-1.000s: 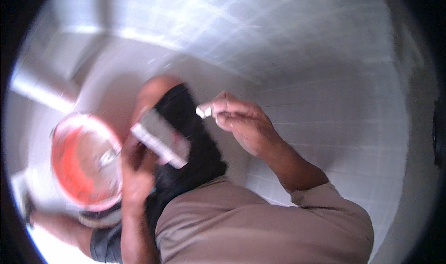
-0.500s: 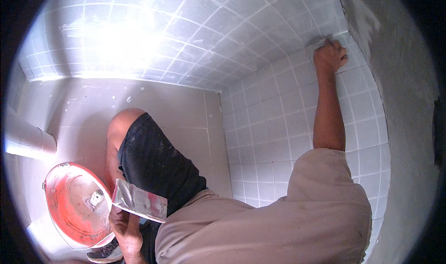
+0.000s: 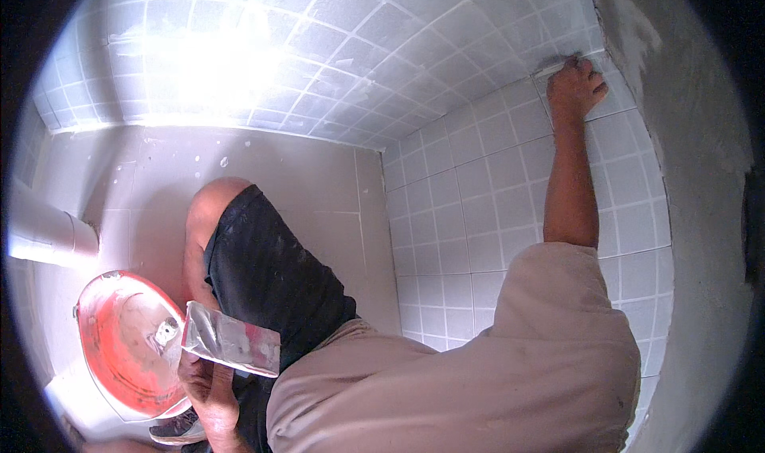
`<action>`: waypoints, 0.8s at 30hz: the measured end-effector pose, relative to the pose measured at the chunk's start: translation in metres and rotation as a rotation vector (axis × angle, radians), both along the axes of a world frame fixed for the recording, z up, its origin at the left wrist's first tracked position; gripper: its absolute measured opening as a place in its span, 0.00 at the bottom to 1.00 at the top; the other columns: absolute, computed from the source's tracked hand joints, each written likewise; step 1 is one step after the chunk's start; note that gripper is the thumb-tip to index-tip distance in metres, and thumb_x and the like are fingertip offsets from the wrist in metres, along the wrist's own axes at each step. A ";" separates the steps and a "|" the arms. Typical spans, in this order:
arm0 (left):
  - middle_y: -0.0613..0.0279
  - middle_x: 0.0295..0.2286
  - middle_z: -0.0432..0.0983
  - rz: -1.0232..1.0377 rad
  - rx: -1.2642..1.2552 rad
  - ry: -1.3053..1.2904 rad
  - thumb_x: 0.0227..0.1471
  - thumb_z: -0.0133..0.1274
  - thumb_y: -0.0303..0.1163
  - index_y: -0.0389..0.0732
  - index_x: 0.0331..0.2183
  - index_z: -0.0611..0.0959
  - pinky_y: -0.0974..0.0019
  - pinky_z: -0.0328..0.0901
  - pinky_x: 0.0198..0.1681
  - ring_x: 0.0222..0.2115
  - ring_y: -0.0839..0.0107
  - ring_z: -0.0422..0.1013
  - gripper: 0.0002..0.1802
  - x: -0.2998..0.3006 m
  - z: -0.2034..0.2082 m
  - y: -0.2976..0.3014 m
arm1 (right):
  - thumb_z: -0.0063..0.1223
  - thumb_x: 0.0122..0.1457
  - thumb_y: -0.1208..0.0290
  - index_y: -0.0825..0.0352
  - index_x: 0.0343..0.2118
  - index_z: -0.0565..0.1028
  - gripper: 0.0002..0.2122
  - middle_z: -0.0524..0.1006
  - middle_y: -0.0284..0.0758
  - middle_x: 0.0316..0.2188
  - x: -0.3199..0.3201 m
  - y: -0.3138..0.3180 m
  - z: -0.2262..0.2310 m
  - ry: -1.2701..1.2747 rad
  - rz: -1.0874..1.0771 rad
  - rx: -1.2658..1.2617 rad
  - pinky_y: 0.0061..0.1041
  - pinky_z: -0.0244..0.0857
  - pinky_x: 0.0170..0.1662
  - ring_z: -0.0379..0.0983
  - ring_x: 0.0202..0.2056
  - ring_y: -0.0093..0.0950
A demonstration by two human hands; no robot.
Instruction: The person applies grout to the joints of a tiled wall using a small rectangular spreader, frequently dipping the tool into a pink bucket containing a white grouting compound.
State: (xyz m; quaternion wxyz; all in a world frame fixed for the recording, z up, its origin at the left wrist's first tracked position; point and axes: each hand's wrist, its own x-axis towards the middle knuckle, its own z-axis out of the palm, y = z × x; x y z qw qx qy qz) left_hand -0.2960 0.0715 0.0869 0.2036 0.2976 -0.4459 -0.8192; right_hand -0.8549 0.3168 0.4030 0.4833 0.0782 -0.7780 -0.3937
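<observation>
My left hand grips a flat rectangular plate, silvery with a reddish patch and pale smears, beside the bucket. Far up at the right, my right hand is closed against the tiled wall, close to the seam where two tiled faces meet. A pale narrow edge shows by its fingertips, but whatever the fingers hold is mostly hidden. Whitish lines run along the tile joints.
An orange-red bucket with pale residue and a small whitish lump inside stands at the left. Behind it, a white pipe juts in. My bent knee is near the bucket. Rough grey wall borders the right side.
My right hand has shifted slightly right in the picture, and the pale edge by its fingers shows more. The plate in my left hand sits slightly farther left and higher.
</observation>
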 end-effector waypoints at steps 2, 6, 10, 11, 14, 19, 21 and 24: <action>0.66 0.37 0.76 0.059 -0.062 -0.047 0.55 0.54 0.24 0.37 0.47 0.76 0.74 0.66 0.38 0.35 0.76 0.71 0.16 -0.003 -0.004 0.008 | 0.50 0.57 0.65 0.62 0.45 0.78 0.14 0.68 0.36 0.53 -0.008 0.002 -0.017 -0.065 -0.048 -0.047 0.50 0.46 0.60 0.61 0.52 0.41; 0.66 0.37 0.76 0.055 -0.060 -0.029 0.55 0.54 0.25 0.37 0.47 0.75 0.74 0.66 0.38 0.35 0.76 0.71 0.17 -0.002 -0.004 0.012 | 0.49 0.55 0.67 0.64 0.38 0.80 0.12 0.71 0.40 0.47 -0.013 0.021 -0.076 -0.114 0.093 0.095 0.53 0.49 0.58 0.65 0.48 0.45; 0.64 0.36 0.77 0.058 0.065 -0.028 0.52 0.58 0.23 0.34 0.42 0.78 0.70 0.63 0.46 0.38 0.75 0.70 0.13 0.002 0.000 0.009 | 0.49 0.55 0.67 0.69 0.36 0.79 0.12 0.70 0.41 0.47 -0.003 0.016 -0.088 -0.113 0.201 0.077 0.55 0.48 0.59 0.64 0.49 0.46; 0.64 0.36 0.77 0.052 0.077 -0.023 0.53 0.58 0.23 0.34 0.42 0.78 0.69 0.63 0.46 0.38 0.75 0.70 0.13 0.001 0.002 0.010 | 0.49 0.55 0.67 0.70 0.35 0.79 0.12 0.70 0.41 0.47 -0.006 0.017 -0.086 -0.041 0.257 0.011 0.56 0.48 0.58 0.64 0.49 0.46; 0.64 0.36 0.77 0.085 0.040 -0.030 0.53 0.57 0.22 0.34 0.42 0.78 0.70 0.63 0.46 0.38 0.75 0.70 0.13 -0.003 0.010 0.010 | 0.49 0.55 0.67 0.70 0.39 0.78 0.14 0.71 0.42 0.46 -0.013 0.015 -0.087 -0.081 0.203 0.114 0.56 0.48 0.58 0.64 0.49 0.46; 0.64 0.37 0.77 0.077 0.042 -0.032 0.53 0.56 0.22 0.34 0.43 0.77 0.70 0.63 0.46 0.38 0.75 0.70 0.14 0.000 0.003 0.011 | 0.50 0.54 0.66 0.68 0.49 0.74 0.19 0.71 0.42 0.46 -0.007 0.016 -0.107 -0.313 0.106 0.121 0.54 0.49 0.58 0.65 0.48 0.46; 0.64 0.37 0.77 0.069 0.063 -0.028 0.53 0.57 0.22 0.34 0.43 0.77 0.70 0.63 0.46 0.38 0.75 0.70 0.14 -0.002 0.003 0.012 | 0.51 0.55 0.65 0.64 0.45 0.77 0.16 0.72 0.40 0.46 -0.017 0.023 -0.071 0.085 0.323 0.054 0.53 0.50 0.58 0.65 0.49 0.45; 0.66 0.36 0.76 0.039 -0.039 -0.016 0.55 0.54 0.24 0.36 0.45 0.76 0.74 0.65 0.36 0.33 0.78 0.70 0.14 0.003 0.001 0.008 | 0.50 0.55 0.65 0.61 0.43 0.78 0.13 0.72 0.38 0.46 -0.014 0.010 -0.005 0.196 0.192 -0.001 0.52 0.52 0.56 0.66 0.49 0.44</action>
